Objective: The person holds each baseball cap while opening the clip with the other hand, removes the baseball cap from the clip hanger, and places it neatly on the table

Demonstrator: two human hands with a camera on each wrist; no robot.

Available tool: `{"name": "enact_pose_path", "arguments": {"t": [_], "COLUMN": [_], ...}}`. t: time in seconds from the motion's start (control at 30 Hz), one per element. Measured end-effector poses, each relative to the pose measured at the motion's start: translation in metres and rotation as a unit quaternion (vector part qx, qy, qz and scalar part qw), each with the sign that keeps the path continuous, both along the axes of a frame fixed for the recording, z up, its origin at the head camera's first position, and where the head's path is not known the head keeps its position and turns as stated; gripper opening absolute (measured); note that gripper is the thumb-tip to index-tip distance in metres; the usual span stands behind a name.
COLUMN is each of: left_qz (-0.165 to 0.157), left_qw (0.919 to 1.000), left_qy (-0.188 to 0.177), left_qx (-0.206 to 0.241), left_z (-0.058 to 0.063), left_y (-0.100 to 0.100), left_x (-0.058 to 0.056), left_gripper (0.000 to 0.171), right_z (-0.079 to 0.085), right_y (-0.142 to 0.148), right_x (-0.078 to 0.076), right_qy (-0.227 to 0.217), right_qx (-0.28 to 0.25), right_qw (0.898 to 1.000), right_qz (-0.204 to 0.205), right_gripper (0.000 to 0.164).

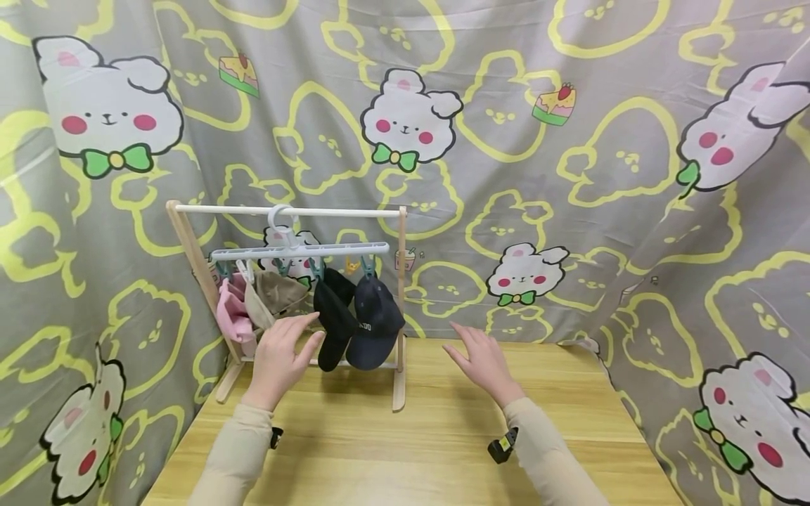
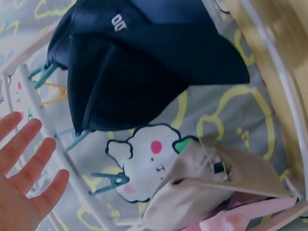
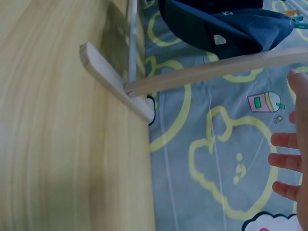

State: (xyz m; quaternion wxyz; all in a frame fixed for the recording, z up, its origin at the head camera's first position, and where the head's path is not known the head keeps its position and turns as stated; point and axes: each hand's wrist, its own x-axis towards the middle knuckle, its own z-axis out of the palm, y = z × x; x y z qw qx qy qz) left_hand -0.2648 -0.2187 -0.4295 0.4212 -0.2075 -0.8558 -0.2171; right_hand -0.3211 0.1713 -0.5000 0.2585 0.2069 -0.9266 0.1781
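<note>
Several caps hang by clips from a pale blue clip hanger (image 1: 329, 249), hooked over the top bar of a small wooden rack (image 1: 402, 295). On its right end is a navy cap (image 1: 373, 323) with white lettering; beside it hangs a black cap (image 1: 333, 320). Further left are a beige cap (image 2: 192, 187) and a pink cap (image 1: 234, 309). My left hand (image 1: 278, 358) is held in front of the rack, fingers spread, holding nothing. Right of the rack, my right hand (image 1: 484, 358) hovers over the table with fingers extended, also holding nothing.
The rack's feet (image 1: 399, 390) stand on a wood-grain table (image 1: 430, 450). Grey curtain (image 1: 506, 211) with cartoon prints surrounds the table at the back and sides. A green clip (image 2: 110, 182) and a yellow clip (image 1: 352, 264) on the hanger hold nothing visible.
</note>
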Motion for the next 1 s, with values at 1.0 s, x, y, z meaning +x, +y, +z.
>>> {"name": "enact_pose_path", "arguments": {"t": [1.0], "left_qz": [0.049], "left_qw": [0.9972], "left_qy": [0.049], "left_qx": [0.028], "left_z": [0.040], "left_y": [-0.056], "left_x": [-0.024], "left_gripper": [0.038], "right_z": [0.073], "right_y": [-0.051], "right_x": [-0.036], "right_qy": [0.136], "right_qx": [0.016], "right_qw": [0.987], "right_qz": [0.084], "right_gripper": [0.064]}}
